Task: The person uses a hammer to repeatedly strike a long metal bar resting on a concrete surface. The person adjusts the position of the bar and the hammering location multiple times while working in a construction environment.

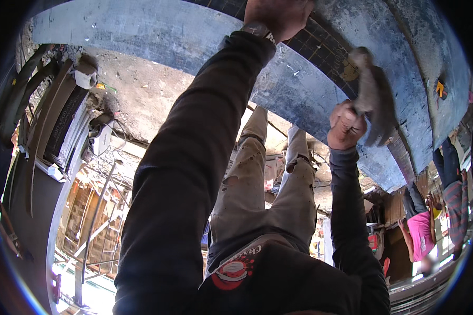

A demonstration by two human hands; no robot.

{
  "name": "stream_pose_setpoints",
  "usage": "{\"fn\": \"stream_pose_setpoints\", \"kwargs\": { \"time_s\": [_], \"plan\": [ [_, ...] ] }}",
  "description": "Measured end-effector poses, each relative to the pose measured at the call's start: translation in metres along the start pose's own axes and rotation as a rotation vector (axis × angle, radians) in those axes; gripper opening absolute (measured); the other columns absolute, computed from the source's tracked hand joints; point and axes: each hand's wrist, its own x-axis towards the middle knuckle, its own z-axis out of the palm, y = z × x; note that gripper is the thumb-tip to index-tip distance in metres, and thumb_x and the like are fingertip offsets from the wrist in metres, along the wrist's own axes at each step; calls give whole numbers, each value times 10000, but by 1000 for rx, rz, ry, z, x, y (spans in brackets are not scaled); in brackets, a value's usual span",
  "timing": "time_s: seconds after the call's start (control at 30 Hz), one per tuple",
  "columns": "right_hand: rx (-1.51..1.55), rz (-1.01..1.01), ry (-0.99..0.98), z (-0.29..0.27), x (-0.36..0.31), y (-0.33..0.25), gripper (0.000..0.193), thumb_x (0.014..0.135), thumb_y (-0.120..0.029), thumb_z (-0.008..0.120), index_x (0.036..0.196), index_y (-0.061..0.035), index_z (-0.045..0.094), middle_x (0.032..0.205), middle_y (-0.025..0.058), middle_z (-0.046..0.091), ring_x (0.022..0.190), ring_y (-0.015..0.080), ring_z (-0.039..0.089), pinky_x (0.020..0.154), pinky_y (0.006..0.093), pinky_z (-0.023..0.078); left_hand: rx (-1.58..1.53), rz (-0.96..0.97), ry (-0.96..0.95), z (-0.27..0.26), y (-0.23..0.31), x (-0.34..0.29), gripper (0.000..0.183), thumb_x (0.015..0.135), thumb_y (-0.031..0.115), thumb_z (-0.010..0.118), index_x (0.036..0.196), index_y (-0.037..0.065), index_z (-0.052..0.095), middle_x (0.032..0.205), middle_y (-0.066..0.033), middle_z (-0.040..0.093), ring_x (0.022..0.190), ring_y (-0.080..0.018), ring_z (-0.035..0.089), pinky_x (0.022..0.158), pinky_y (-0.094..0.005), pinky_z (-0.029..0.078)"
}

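Note:
My right hand (346, 126) is closed around what looks like a hammer (374, 100), its grey-brown head smeared by motion above the worktop. The hammer's handle is mostly hidden by my fingers. My left hand (281, 17), with a watch (258, 30) at the wrist, reaches to the upper edge of the picture. Its fingers look curled, but they are partly cut off, and whatever is in them is hidden. Beneath both hands lies a dark panel (320, 50) with a gold grid pattern, set between worn blue-grey surfaces (299, 79).
A small orange-and-black object (441, 90) lies on the blue-grey surface at right. Two people, one in a pink shirt (420, 236), stand beyond it. Left are stacked panels (63, 126), a white box-like thing (101, 139) and loose cables. My legs stand below the bench edge.

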Motion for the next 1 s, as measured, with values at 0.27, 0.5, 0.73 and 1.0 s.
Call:
{"fn": "stream_pose_setpoints", "kwargs": {
  "time_s": [0.27, 0.5, 0.73, 1.0],
  "plan": [
    [-436, -203, 137, 6, -16, -45, 300, 955, -356, 618, 941, -57, 598, 676, -40, 498, 600, 66, 451, 531, 260, 373, -68, 81, 23, -5, -8, 0, 368, 820, 243, 630, 1174, 142, 632, 1310, -76, 503, 1255, -289, 430, 1039, -578, 290],
    [-733, -47, 142, -40, -109, -21, 267, 865, -267, 723, 986, -41, 647, 694, 76, 644, 574, 200, 612, 554, 359, 495, -359, 279, -17, -11, 35, -48, 253, 764, 198, 743, 1005, 141, 692, 1020, -78, 626, 971, -304, 582, 847, -469, 445],
    [-878, -169, 139, -124, -102, -55, 329, 823, -323, 773, 771, -55, 590, 647, 116, 603, 549, 282, 623, 511, 376, 495, -294, 74, -90, -6, 51, -52, 78, 797, 85, 668, 857, 115, 630, 881, -68, 621, 893, -305, 567, 781, -466, 437],
    [-1194, -492, 154, -254, 26, -96, 310, 860, -360, 712, 819, -74, 601, 716, 102, 632, 572, 266, 609, 544, 400, 518, -205, 119, -127, -5, 61, -47, 39, 818, 49, 602, 831, 83, 587, 831, -86, 584, 840, -319, 544, 760, -457, 440]
  ]
}}
